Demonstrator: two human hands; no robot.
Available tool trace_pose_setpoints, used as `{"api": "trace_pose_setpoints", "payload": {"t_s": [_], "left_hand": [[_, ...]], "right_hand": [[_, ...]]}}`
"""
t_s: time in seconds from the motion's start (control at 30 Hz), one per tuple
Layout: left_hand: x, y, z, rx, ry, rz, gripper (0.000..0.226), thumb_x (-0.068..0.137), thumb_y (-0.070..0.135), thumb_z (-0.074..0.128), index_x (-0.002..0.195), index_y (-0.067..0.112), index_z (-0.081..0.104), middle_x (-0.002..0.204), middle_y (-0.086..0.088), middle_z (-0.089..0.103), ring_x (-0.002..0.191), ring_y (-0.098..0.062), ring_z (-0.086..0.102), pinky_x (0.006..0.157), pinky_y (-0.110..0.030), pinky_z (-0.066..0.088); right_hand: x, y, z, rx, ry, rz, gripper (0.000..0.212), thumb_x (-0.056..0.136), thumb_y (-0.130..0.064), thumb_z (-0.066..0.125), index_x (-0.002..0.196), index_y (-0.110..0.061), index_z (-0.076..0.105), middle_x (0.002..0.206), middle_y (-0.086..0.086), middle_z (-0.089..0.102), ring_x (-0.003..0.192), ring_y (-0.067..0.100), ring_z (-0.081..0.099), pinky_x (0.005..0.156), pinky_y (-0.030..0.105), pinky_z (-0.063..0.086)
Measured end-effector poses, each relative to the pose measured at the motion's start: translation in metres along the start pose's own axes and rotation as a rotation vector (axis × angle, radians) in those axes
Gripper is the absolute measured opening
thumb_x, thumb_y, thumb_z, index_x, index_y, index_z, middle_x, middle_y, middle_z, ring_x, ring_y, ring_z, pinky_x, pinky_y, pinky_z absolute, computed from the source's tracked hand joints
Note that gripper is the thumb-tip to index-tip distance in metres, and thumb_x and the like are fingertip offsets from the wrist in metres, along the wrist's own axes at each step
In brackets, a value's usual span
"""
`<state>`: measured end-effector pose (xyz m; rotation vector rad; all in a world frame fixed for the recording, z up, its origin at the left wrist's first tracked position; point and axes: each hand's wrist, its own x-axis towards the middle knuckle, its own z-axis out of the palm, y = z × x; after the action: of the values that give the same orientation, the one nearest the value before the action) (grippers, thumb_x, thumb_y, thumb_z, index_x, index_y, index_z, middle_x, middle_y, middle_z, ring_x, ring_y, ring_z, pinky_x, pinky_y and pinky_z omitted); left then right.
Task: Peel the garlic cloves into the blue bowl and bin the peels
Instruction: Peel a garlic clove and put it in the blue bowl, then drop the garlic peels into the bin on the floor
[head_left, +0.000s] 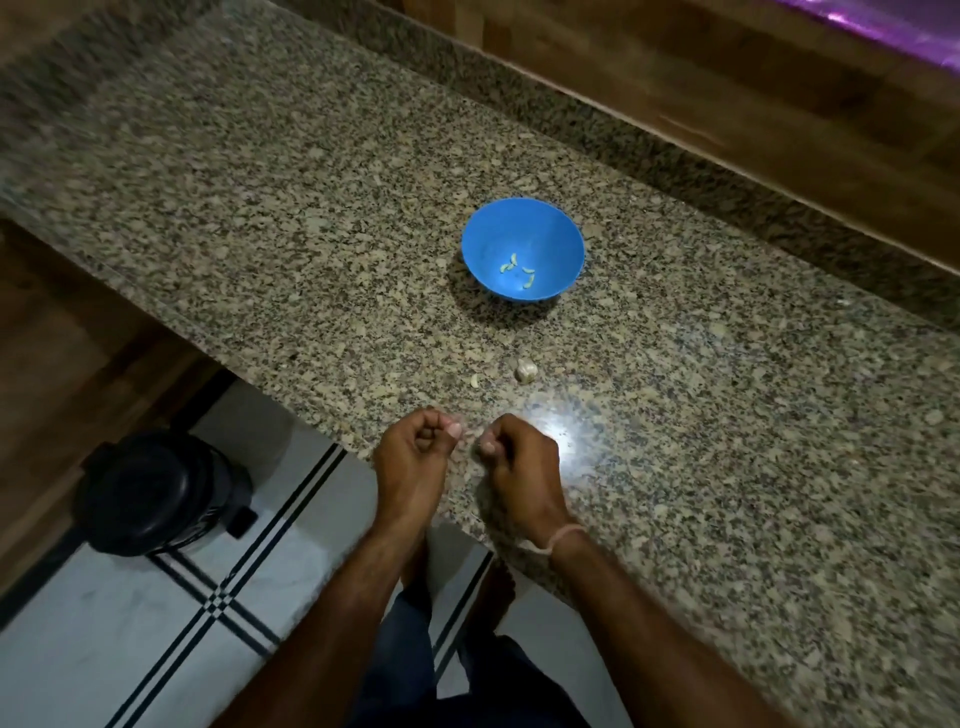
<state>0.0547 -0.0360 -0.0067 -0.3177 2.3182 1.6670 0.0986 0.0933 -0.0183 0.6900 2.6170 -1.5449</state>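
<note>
The person is standing at a granite counter (311, 218) and is holding both hands low over its near edge. The left hand (415, 449) is curling its fingers into a loose fist, and the thumb is lying against the forefinger. The right hand (519, 460) is curling in the same way, just to the right of it, and the fingertips of the two hands are pointing toward each other with only a small gap between them. Something pale is showing in this gap, but the picture is blurred here, so I cannot tell whether either hand is pinching a clove or a peel.

The blue bowl (488, 228) is standing on the counter, farther away than the hands and a little to the right. Several peeled cloves (514, 262) are lying at its bottom. One unpeeled garlic clove (525, 370) is lying on the counter between the bowl and the hands, and a small pale scrap (474, 381) is lying just to the left of it.

A black bin (156, 493) is standing on the tiled floor (130, 623) to the left, below the counter edge, and its lid is sitting closed. A thin thread band (563, 538) is circling the right wrist. A bright spot of light (561, 431) is reflecting on the counter just to the right of the right hand.
</note>
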Motion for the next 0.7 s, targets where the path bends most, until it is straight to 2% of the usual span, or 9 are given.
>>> {"api": "trace_pose_setpoints", "payload": {"t_s": [0.03,0.1,0.2,0.27,0.33,0.4,0.5,0.63,0.7], "left_hand": [[-0.001,-0.001,-0.009,-0.003,0.023,0.002,0.009,0.094,0.017,0.073,0.086,0.022,0.072,0.08,0.004,0.074,0.076,-0.016,0.068,0.069,-0.032,0.057],[-0.001,-0.004,-0.027,-0.004,0.071,-0.006,0.013,0.094,0.017,0.073,0.084,0.024,0.071,0.08,0.004,0.073,0.076,-0.014,0.068,0.07,-0.031,0.057],[-0.002,-0.009,-0.067,-0.052,0.152,-0.017,0.017,0.095,0.017,0.072,0.081,0.026,0.069,0.08,0.004,0.073,0.074,-0.009,0.067,0.069,-0.028,0.053],[-0.001,-0.013,-0.096,-0.089,0.205,-0.026,0.02,0.096,0.015,0.071,0.079,0.026,0.068,0.077,0.006,0.071,0.069,0.002,0.063,0.067,-0.02,0.05],[-0.001,-0.023,-0.136,-0.139,0.271,-0.042,0.021,0.095,0.013,0.071,0.078,0.026,0.067,0.076,0.008,0.07,0.068,0.004,0.062,0.066,-0.016,0.048],[-0.002,-0.039,-0.181,-0.178,0.34,-0.06,0.021,0.095,0.013,0.072,0.079,0.026,0.068,0.078,0.008,0.071,0.072,0.0,0.064,0.071,-0.022,0.05],[-0.005,-0.074,-0.253,-0.216,0.431,-0.076,0.02,0.095,0.012,0.071,0.081,0.025,0.068,0.079,0.007,0.071,0.07,0.005,0.063,0.073,-0.026,0.051],[-0.012,-0.127,-0.349,-0.221,0.547,-0.135,0.008,0.095,0.02,0.073,0.088,0.022,0.072,0.085,0.004,0.075,0.084,-0.014,0.07,0.083,-0.036,0.056],[-0.018,-0.148,-0.393,-0.237,0.605,-0.159,0.009,0.095,0.018,0.073,0.086,0.019,0.072,0.083,0.002,0.075,0.082,-0.015,0.069,0.085,-0.036,0.055]], "right_hand": [[-0.001,-0.011,0.007,0.21,-0.027,0.098,0.023,0.098,-0.001,0.058,0.08,-0.015,0.062,0.077,0.001,0.068,0.07,0.012,0.063,0.059,0.024,0.049],[-0.002,-0.033,0.021,0.524,-0.113,0.27,0.021,0.104,-0.005,0.058,0.084,-0.008,0.064,0.068,0.007,0.066,0.057,0.017,0.057,0.052,0.026,0.046],[-0.004,-0.066,0.053,0.739,-0.265,0.366,0.022,0.105,0.0,0.055,0.084,-0.003,0.063,0.064,0.009,0.06,0.056,0.018,0.052,0.057,0.027,0.045],[-0.004,-0.079,0.08,0.783,-0.339,0.365,0.031,0.102,0.005,0.055,0.077,-0.008,0.067,0.066,0.007,0.062,0.062,0.018,0.053,0.067,0.03,0.047],[-0.008,-0.098,0.116,0.759,-0.427,0.344,0.036,0.101,0.007,0.054,0.073,-0.012,0.068,0.068,0.006,0.06,0.066,0.018,0.051,0.069,0.032,0.043],[-0.016,-0.12,0.157,0.698,-0.505,0.326,0.035,0.102,0.007,0.052,0.075,-0.013,0.064,0.067,0.005,0.054,0.064,0.015,0.046,0.063,0.027,0.04],[-0.034,-0.152,0.223,0.643,-0.551,0.336,0.025,0.103,0.004,0.055,0.084,-0.01,0.065,0.071,0.005,0.056,0.065,0.014,0.05,0.065,0.025,0.046],[-0.063,-0.186,0.315,0.609,-0.622,0.352,0.022,0.102,0.007,0.054,0.087,-0.008,0.063,0.07,0.002,0.057,0.061,0.01,0.052,0.065,0.023,0.048],[-0.077,-0.201,0.358,0.597,-0.652,0.356,0.025,0.102,0.007,0.053,0.084,-0.008,0.061,0.069,0.003,0.056,0.061,0.011,0.051,0.062,0.021,0.049]]}}
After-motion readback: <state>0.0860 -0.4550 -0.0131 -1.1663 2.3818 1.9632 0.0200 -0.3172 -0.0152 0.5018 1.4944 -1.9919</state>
